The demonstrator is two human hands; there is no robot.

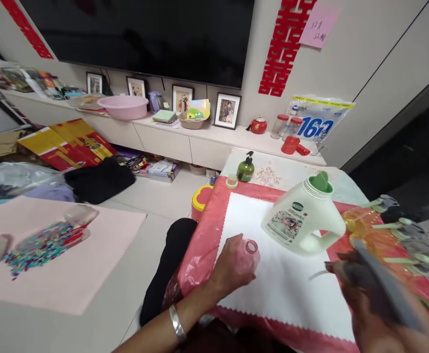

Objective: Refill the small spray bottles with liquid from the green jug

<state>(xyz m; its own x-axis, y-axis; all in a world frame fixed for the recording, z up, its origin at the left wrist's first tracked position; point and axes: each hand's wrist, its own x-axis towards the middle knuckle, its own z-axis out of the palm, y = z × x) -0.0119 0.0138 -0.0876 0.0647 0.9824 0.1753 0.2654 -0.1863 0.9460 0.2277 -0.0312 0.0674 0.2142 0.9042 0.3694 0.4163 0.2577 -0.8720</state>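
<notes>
At the near edge of the surface, we close our left hand [232,268] around a small pink bottle [250,252], the grip tight on its body and its open mouth turned toward the far edge, over the white cloth [280,294] spread on the red cover [207,230]. Our right hand [374,314], blurred at the near right corner, has its grip closed on a long grey tool [387,287] whose kind we cannot make out. We judge this the steadying step: bottle held, tool near but apart from it. A next move would call for a firm left hold and a careful line for the tool, since the white jug [304,220] with its green cap lies tilted on the cloth just beyond the bottle. Toward the right edge, crinkled orange film [357,223] and a row of pale clips [401,230] crowd the space; a green pump bottle [245,169] and a small round lid [231,182] stand near the far left corner. Down on the floor, coloured beads [41,247] lie on a pink mat [89,274].
</notes>
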